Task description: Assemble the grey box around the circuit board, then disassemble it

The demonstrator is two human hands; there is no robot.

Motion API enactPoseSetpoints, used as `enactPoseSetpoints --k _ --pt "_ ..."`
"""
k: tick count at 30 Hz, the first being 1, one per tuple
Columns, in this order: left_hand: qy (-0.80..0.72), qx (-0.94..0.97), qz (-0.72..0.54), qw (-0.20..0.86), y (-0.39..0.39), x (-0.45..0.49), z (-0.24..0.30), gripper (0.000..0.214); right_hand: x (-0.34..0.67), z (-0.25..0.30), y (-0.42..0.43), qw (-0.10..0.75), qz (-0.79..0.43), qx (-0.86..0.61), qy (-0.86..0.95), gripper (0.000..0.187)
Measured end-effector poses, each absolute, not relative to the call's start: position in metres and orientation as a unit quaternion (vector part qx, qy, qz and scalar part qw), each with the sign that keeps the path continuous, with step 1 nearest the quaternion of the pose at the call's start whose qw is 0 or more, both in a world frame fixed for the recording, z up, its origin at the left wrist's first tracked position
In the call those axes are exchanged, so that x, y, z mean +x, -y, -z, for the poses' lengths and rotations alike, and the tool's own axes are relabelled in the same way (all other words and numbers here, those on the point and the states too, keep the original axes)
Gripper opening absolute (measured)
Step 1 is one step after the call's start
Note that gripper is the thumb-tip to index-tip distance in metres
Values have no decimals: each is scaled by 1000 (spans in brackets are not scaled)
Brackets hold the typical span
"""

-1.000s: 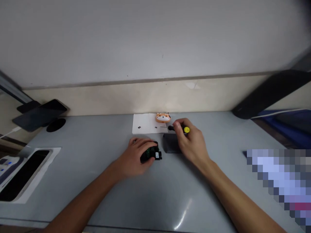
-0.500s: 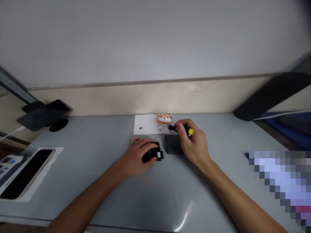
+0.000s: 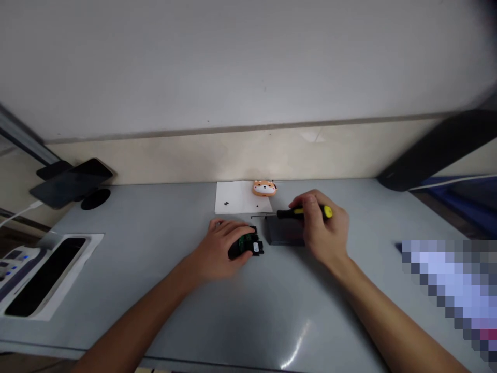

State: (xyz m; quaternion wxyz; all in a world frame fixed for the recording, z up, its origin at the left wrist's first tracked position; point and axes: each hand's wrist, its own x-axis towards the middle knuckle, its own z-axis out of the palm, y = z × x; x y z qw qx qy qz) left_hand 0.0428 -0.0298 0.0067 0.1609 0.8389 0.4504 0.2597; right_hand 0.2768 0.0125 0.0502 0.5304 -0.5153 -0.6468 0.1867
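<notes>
My left hand [image 3: 223, 248] is closed around a small black device with a green circuit board [image 3: 247, 240] and a white label, holding it on the table. Much of the device is hidden under my fingers. In my right hand [image 3: 324, 225] is a black-and-yellow screwdriver [image 3: 297, 212], held level with its thin shaft pointing left. The shaft's end is above and apart from the device, near the front edge of a sheet of white paper [image 3: 240, 192]; a tiny dark speck shows there. Below the screwdriver a dark grey box [image 3: 282, 230] sits on the table.
Several tiny dark screw-like bits [image 3: 226, 203] lie on the paper, beside an orange animal-faced case [image 3: 264, 188]. At left are a phone on a stand [image 3: 72, 184], another phone [image 3: 46, 277] and a white power strip [image 3: 17, 267]. A dark cylinder [image 3: 423, 158] leans at right.
My right hand has moved right and slightly toward me, taking the screwdriver off the paper and turning it closer to level. My left hand has stayed on the device.
</notes>
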Motion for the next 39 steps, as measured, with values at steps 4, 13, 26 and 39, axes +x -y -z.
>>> enactPoseSetpoints --k 4,13,26,39 --pt "-453 834 -268 166 29 43 -7 33 279 -52 -11 555 -158 -505 643 40" --pt "-451 832 -271 179 29 43 -11 23 279 -51 -12 562 -165 -517 624 42" --pt "-501 776 -355 141 30 44 -9 9 272 -50 -7 567 -284 -499 590 42" --pt "-478 779 -400 73 26 44 -4 6 266 -56 -4 543 -253 -505 621 41"
